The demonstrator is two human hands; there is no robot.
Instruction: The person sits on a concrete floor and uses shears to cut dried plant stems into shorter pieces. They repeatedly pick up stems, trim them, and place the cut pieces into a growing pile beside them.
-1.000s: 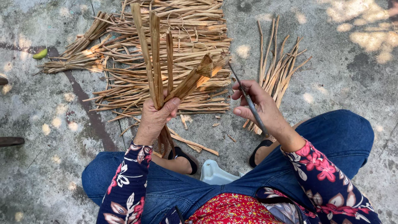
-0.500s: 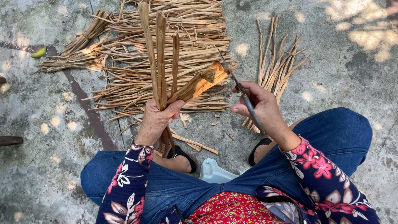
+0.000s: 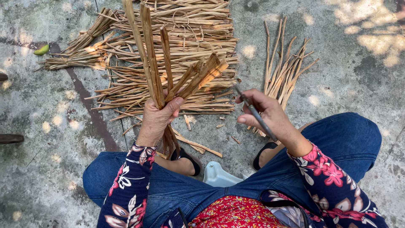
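1. Gripping a fan of dried stalks (image 3: pixel 162 63), left hand (image 3: pixel 157 116) has fingers wrapped tight at their base, above the floor pile (image 3: pixel 185 90).
2. Right hand (image 3: pixel 265 114) is clamped around a thin blade (image 3: pixel 255 113).
3. Risk: blade sits near the left thumb; a slip could cut.
4. Loose outer stalks may drop.

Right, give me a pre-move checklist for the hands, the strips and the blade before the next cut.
1. Left hand grips the bundle of dry strips firmly: ok.
2. Right hand holds the thin knife securely: ok.
3. Blade apart from the left hand's fingers: ok, a clear gap shows.
4. Blade edge sharp: cannot tell.
5. Feet in sandals away from the blade's path: ok, they sit below both hands.
6. Pile of strips on the ground within reach: ok.
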